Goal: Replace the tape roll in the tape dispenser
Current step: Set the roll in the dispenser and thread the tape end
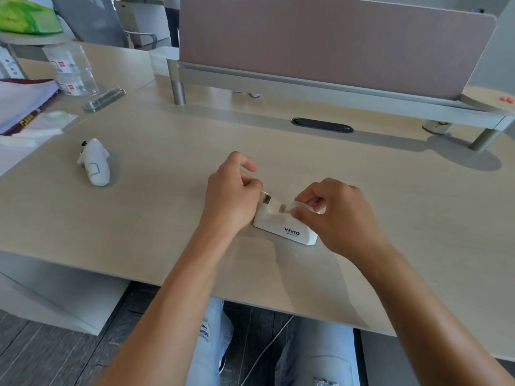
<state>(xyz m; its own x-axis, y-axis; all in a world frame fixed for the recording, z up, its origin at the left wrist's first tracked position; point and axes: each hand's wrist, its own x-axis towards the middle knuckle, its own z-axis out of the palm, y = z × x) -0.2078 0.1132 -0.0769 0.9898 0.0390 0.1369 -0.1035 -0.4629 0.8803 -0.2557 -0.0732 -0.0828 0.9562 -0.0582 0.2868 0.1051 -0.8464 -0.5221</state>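
Where fingers (302, 213) pinch: roll-loaded tape dispenser (284, 228).

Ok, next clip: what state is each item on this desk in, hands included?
White VIVID tape dispenser: upright on the desk, handled at both ends.
Clear tape strip: stretched along the dispenser's top towards the cutter.
Left hand: at the cutter end.
Right hand: pinching at the roll end.
Clear plastic bottle: upright.

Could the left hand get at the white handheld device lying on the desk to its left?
Probably yes: bare desk lies between the left hand and the white device, though that hand is busy at the tape dispenser.
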